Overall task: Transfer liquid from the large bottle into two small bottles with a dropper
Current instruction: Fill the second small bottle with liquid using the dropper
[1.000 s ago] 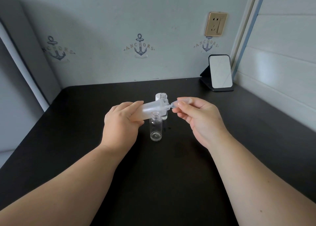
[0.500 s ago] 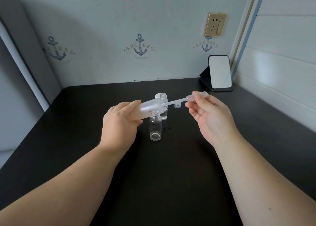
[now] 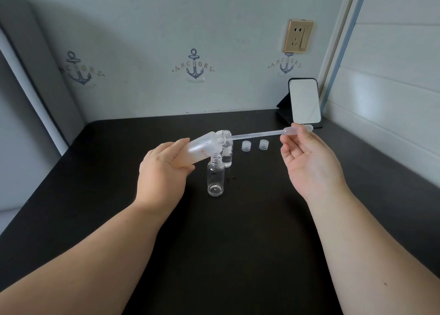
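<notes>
My left hand [image 3: 164, 171] grips the large frosted bottle [image 3: 202, 148], tilted with its mouth pointing right. My right hand [image 3: 309, 164] pinches the bulb of a clear plastic dropper [image 3: 269, 134] between thumb and fingers; the dropper lies nearly level, its tip at the large bottle's mouth. Two small clear bottles stand uncapped on the black table [image 3: 238, 243]: the near small bottle [image 3: 215, 176] just below the large bottle, and the far small bottle [image 3: 227, 152] behind it, partly hidden, with liquid in it.
Two small clear caps [image 3: 246, 145] [image 3: 263, 144] lie on the table right of the bottles. A standing mirror [image 3: 304, 101] is at the back right corner by the wall. A wall socket [image 3: 297, 36] is above it.
My right hand has drawn the dropper out to the right, so most of its stem now shows outside the large bottle. The two caps came into sight. My left hand has kept the bottle tilted.
</notes>
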Available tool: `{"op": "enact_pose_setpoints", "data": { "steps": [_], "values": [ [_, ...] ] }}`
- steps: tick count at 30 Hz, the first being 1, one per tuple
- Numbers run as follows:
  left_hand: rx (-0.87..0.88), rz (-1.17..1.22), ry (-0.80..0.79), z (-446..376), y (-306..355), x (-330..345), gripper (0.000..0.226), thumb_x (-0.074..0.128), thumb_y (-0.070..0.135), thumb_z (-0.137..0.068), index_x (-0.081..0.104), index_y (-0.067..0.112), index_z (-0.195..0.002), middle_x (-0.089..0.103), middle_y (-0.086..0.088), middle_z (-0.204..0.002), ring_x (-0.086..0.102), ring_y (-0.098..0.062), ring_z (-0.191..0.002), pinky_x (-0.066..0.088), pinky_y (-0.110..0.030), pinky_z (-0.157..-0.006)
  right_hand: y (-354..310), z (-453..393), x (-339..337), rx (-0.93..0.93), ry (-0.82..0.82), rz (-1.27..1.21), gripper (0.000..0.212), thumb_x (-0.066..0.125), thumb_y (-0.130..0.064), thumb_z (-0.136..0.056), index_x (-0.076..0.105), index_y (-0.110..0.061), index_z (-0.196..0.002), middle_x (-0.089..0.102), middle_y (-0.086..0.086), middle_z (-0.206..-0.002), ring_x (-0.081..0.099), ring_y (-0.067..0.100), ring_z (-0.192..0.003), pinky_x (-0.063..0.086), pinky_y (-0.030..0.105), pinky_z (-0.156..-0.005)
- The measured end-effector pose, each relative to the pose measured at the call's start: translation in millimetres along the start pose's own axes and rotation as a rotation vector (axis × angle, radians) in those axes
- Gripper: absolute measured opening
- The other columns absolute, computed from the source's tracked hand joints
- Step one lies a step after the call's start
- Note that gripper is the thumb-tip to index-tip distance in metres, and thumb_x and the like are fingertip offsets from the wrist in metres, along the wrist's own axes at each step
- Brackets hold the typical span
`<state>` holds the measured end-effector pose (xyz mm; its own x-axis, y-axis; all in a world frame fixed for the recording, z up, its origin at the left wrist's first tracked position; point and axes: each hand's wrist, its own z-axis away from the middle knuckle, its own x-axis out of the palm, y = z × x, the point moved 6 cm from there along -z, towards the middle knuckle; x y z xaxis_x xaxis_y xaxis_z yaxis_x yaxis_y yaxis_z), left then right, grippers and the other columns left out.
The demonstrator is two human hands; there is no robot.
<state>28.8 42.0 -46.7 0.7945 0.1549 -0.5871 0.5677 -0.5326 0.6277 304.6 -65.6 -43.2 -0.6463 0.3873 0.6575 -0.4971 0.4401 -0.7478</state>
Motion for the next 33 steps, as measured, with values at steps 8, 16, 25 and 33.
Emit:
{"op": "enact_pose_setpoints", "data": {
  "steps": [8, 16, 25, 33],
  "values": [
    [-0.089, 0.091, 0.019, -0.7, -6.0, -2.3, 0.054, 0.076, 0.021, -0.085, 0.06, 0.037, -0.134, 0.058, 0.021, -0.112, 0.051, -0.005, -0.108, 0.036, -0.022, -0.091, -3.3, -4.9, -12.2, -0.006, 0.109, -0.148, 0.014, 0.067, -0.017, -0.097, 0.071, -0.005, -0.103, 0.077, 0.003, -0.09, 0.074, 0.014, -0.082, 0.058, 0.024, -0.074],
    [-0.142, 0.218, 0.024, -0.2, -7.3, -3.8, 0.038, 0.075, 0.034, -0.085, 0.052, 0.059, -0.102, 0.06, 0.034, -0.099, 0.06, 0.002, -0.092, 0.05, -0.027, -0.076, -6.2, -5.2, -13.2, -0.017, 0.092, -0.179, 0.024, 0.069, -0.016, -0.094, 0.079, -0.012, -0.073, 0.075, -0.001, -0.085, 0.072, 0.012, -0.078, 0.056, 0.023, -0.073],
    [-0.22, 0.288, 0.041, 0.8, -9.6, -2.8, 0.044, 0.078, 0.037, -0.084, 0.05, 0.045, -0.118, 0.063, 0.035, -0.093, 0.057, 0.022, -0.087, 0.045, -0.005, -0.054, -3.8, -7.8, -17.4, 0.003, 0.144, -0.175, 0.01, 0.068, -0.01, -0.093, 0.075, -0.003, -0.096, 0.071, 0.005, -0.08, 0.064, 0.015, -0.067, 0.053, 0.024, -0.066],
    [-0.248, 0.295, -0.011, 0.6, -12.9, 2.7, 0.057, 0.077, 0.043, -0.084, 0.046, 0.036, -0.132, 0.054, 0.031, -0.101, 0.056, 0.008, -0.089, 0.04, -0.013, -0.067, -2.9, -9.6, -17.7, -0.006, 0.134, -0.161, 0.012, 0.067, -0.013, -0.094, 0.074, -0.004, -0.099, 0.071, 0.004, -0.08, 0.064, 0.015, -0.066, 0.052, 0.023, -0.065]
  ]
}}
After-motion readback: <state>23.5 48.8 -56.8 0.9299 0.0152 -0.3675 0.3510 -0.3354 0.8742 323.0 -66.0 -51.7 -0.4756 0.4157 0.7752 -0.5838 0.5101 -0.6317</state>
